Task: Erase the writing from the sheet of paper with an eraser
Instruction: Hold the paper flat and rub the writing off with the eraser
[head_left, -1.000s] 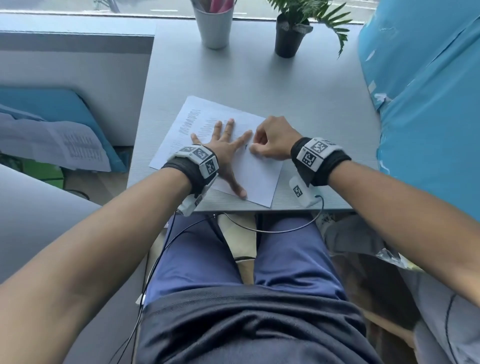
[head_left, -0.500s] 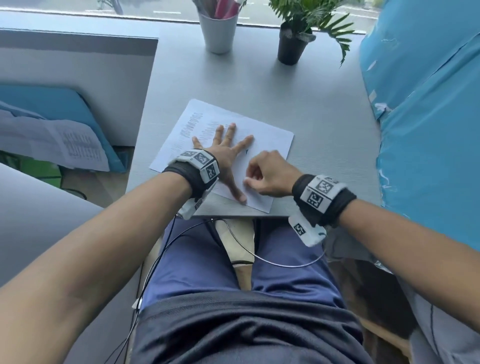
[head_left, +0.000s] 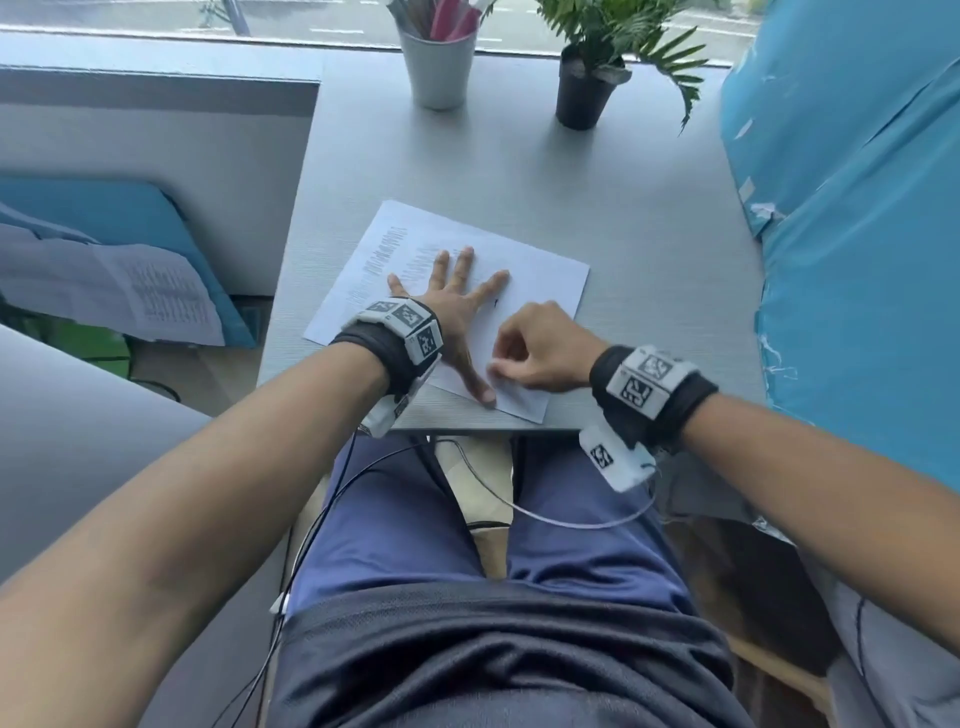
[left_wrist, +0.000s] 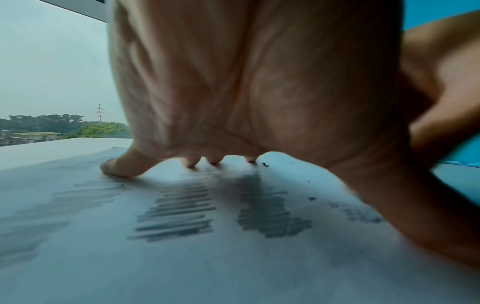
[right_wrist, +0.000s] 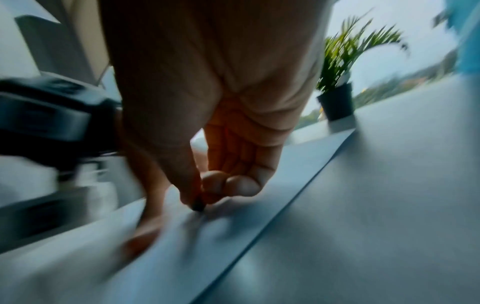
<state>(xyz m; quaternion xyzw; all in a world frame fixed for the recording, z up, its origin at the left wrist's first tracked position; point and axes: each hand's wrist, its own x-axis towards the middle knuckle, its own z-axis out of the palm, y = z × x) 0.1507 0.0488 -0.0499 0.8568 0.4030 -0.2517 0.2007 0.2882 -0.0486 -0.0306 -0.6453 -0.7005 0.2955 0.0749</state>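
Observation:
A white sheet of paper (head_left: 540, 270) with grey pencil writing (left_wrist: 179, 207) lies near the front edge of the grey table (head_left: 649, 234). My left hand (head_left: 457, 306) lies flat on the sheet with fingers spread, pressing it down. My right hand (head_left: 540, 348) is curled over the sheet's near right part, just right of the left thumb. In the right wrist view its thumb and fingers pinch a small dark eraser (right_wrist: 198, 205) whose tip touches the paper (right_wrist: 259, 205). Dark eraser crumbs (left_wrist: 265, 164) lie on the sheet near the left fingertips.
A grey cup (head_left: 439, 67) with pens and a potted plant (head_left: 582, 93) stand at the table's far edge by the window. A blue covered surface (head_left: 857, 234) rises along the right side. Printed papers (head_left: 156, 296) lie lower left, off the table.
My right hand has moved from the sheet's middle toward me, to its near right part beside the left thumb. The left hand has stayed pressed on the sheet.

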